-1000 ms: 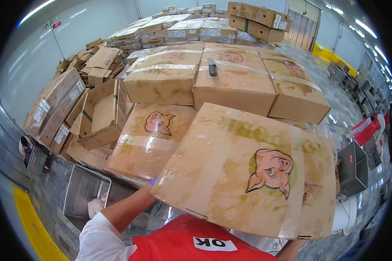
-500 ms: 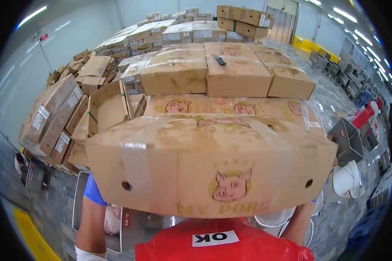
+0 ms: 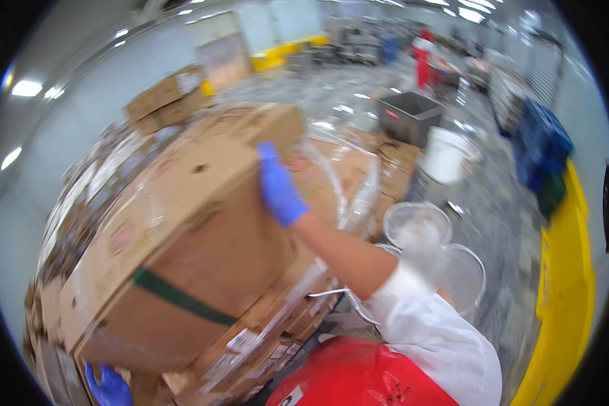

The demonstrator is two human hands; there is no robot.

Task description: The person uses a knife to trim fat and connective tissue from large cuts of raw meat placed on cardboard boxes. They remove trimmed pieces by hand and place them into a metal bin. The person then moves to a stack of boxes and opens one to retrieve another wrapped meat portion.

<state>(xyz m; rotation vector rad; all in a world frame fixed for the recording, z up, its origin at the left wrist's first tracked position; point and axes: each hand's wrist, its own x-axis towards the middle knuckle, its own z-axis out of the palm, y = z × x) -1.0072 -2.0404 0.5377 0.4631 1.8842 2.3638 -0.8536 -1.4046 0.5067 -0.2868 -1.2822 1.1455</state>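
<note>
A large brown cardboard box [image 3: 210, 277] with a green strap runs across the left half of the view, tilted, with a hole in its near panel. Against its right end lies my right hand [image 3: 279, 193] in a blue glove, fingers long and close together along the edge. My left hand [image 3: 108, 387], also blue-gloved, is at the box's lower left corner at the picture's bottom edge; part of its fingers is hidden. Between them the two hands grip the box. Whether it rests on the stack below is hard to tell through blur.
Stacked, film-wrapped cartons [image 3: 304, 298] lie under and beside the box. Two more boxes [image 3: 162, 101] stand on a pile behind. At right are white buckets [image 3: 443, 157], a grey metal bin [image 3: 407, 118], blue crates [image 3: 538, 139] and a yellow barrier [image 3: 568, 284]. A person in red [image 3: 423, 57] stands far off.
My view has swung to the right and tilted. The box, earlier level in front of my chest, now slants at the left with my right hand visible on its end.
</note>
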